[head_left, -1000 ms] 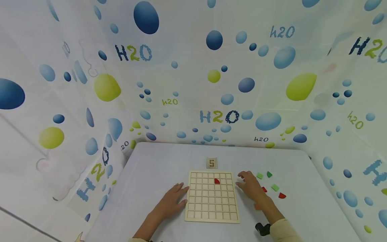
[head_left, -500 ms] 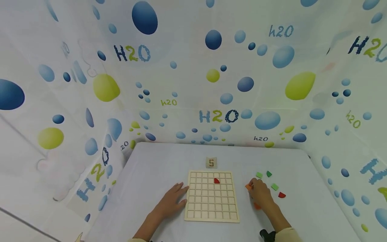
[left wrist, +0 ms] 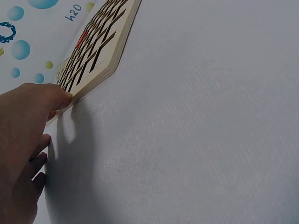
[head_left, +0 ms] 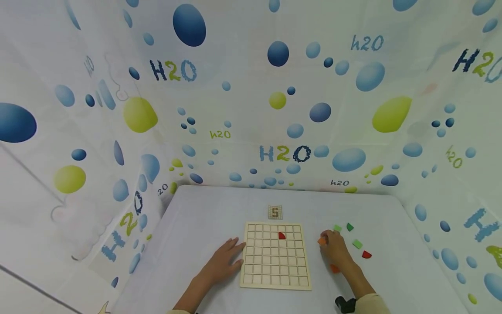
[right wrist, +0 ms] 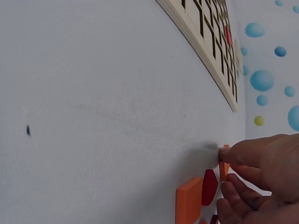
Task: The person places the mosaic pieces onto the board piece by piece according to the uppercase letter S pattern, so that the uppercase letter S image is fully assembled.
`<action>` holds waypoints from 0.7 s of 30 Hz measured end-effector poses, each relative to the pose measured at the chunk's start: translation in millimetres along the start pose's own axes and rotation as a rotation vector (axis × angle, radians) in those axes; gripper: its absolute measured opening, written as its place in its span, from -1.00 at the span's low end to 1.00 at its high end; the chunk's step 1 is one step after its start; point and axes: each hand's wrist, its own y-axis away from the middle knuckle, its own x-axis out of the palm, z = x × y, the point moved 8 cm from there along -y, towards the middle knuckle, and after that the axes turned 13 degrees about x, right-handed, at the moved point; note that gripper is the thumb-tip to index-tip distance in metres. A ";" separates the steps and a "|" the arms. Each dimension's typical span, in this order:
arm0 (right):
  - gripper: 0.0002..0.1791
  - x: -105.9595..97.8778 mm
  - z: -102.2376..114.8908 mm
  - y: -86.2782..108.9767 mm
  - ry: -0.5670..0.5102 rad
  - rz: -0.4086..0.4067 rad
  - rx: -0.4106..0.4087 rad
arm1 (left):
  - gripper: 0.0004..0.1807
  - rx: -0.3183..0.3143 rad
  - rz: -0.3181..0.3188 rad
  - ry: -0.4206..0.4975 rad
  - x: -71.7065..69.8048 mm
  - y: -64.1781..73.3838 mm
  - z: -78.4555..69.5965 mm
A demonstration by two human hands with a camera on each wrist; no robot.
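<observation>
A pale wooden grid board (head_left: 274, 257) lies on the table with one red quarter-round tile (head_left: 282, 236) in an upper cell. My left hand (head_left: 222, 263) rests at the board's left edge, thumb and fingers touching its side; the left wrist view shows the thumb (left wrist: 58, 97) against the rim. To the right of the board, my right hand (head_left: 338, 249) pinches a small orange tile (head_left: 322, 241) between thumb and fingers. Under this hand, the right wrist view shows a dark red tile (right wrist: 210, 187) beside a larger orange tile (right wrist: 188, 200).
Light green square tiles (head_left: 357, 244), a dark green tile (head_left: 350, 226) and another red tile (head_left: 366, 254) lie right of my right hand. A small card reading S (head_left: 275, 212) sits behind the board. Patterned sheets (head_left: 235, 104) surround the white table (head_left: 204, 218).
My right hand has moved from beside the board's right edge, fingers spread, back to the right among the tiles and taken hold of an orange one. The left hand stays put.
</observation>
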 end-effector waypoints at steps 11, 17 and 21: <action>-0.69 -2.0 8.0 5.5 -0.008 -0.064 -0.092 | -0.38 0.016 0.004 0.002 0.7 0.0 -2.3; -0.73 0.3 5.6 7.8 -0.030 -0.084 -0.093 | -0.38 0.017 0.000 -0.018 0.2 1.5 1.0; -0.76 3.7 8.9 6.3 -0.006 -0.091 -0.126 | -0.38 0.003 -0.003 -0.005 -0.1 1.9 3.4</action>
